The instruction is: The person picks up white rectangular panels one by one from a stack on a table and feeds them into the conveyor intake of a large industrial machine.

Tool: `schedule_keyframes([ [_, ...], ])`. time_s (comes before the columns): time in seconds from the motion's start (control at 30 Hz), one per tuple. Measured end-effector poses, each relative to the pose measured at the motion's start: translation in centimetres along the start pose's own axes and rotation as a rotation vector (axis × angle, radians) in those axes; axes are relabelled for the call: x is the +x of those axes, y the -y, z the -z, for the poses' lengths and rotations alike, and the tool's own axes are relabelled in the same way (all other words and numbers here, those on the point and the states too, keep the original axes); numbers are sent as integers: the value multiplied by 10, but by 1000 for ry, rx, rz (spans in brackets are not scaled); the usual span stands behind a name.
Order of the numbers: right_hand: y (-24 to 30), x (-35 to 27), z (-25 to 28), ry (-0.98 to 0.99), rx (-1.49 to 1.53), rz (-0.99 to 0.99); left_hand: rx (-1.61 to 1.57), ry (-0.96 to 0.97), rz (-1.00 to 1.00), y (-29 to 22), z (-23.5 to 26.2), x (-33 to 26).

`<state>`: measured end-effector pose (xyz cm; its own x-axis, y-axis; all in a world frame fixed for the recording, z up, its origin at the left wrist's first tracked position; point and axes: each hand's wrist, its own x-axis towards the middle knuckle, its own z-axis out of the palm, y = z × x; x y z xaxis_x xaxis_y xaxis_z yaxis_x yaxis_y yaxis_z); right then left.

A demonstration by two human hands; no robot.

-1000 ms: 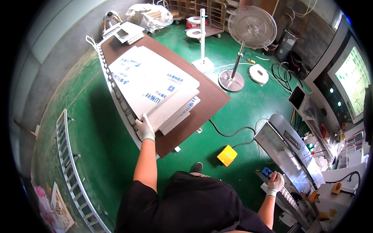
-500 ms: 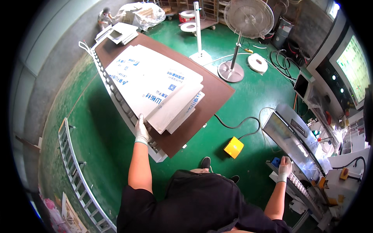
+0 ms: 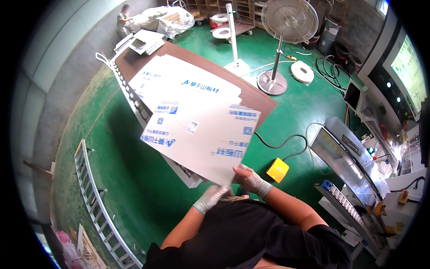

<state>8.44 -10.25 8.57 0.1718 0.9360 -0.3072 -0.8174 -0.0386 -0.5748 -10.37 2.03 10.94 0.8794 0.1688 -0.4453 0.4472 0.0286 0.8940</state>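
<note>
Pinch the white board (image 3: 197,134) at its nearest corner, with left hand (image 3: 212,198) and right hand (image 3: 252,181) closed on the edges; support evenly, minding the far side over the stack (image 3: 186,75) on the brown table (image 3: 263,101).

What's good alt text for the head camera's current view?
A gloved right hand grips the near corner of a white board printed in blue, the left hand close beside it. In view, it overlaps a stack of similar boards on a brown surface; rightward are a yellow box and standing fan.
</note>
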Motion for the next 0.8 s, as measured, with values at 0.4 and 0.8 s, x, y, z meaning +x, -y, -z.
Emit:
schedule_keyframes([
  [0.4,34,-122,66,-690,-249,260,-1078,-694,-200,40,143,4],
  [0.8,16,-234,21,-1255,-728,586,-111,-296,-29,-50,131,38],
])
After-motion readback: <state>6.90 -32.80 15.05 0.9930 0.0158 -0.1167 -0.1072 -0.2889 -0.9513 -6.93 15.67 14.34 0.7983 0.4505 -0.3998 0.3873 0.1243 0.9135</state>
